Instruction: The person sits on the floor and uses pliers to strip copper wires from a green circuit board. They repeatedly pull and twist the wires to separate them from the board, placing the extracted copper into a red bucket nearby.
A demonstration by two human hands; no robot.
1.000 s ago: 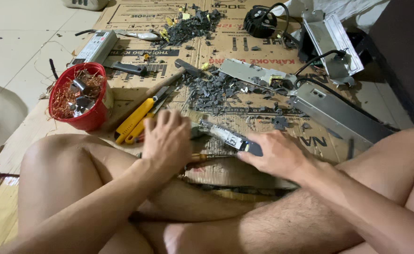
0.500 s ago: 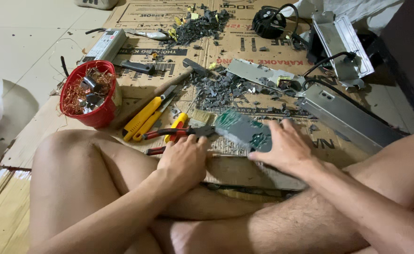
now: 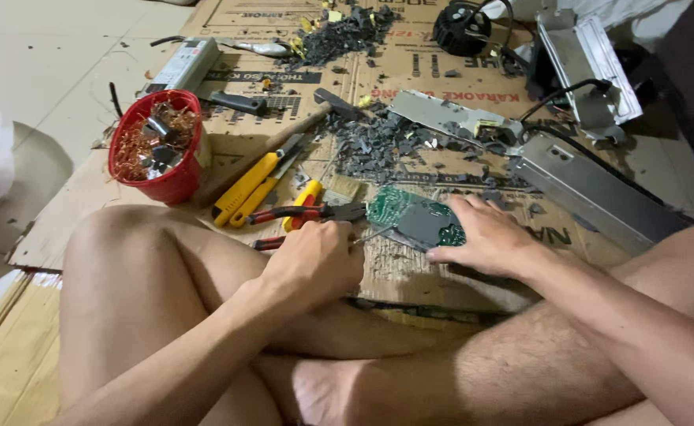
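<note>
1. Green circuit board [image 3: 414, 223] now lies flat on the cardboard [image 3: 441, 71] at centre frame, where half a second ago it was tilted up, and a second ago only a narrow metal piece sat there.
2. Right hand [image 3: 485, 237] presses down on the board's right end, fingers spread flat over it: holding it steady, not pinching.
3. Left hand [image 3: 315, 264] has closed into a fist around a thin tool [image 3: 372, 233], whose metal tip pokes out and touches the board's left edge. Earlier this hand lay lower and looser on the cardboard.
4. That reads as a shift from positioning the board to working at it: my judgement, the board is pinned and the tool is set to pry.
5. Red-handled pliers [image 3: 303, 213] lie just above the left hand, untouched, with yellow-handled cutters [image 3: 248, 185] to their left.
6. Containers: a red bowl [image 3: 165, 181] at left of frame holds tangled copper wire and a few small dark metal bits.
7. Open metal casings [image 3: 591, 185] sit at right and upper right; the near one looks emptied.
8. Grey broken fragments [image 3: 378, 142] are heaped loose above the board, and another pile at top centre.
</note>
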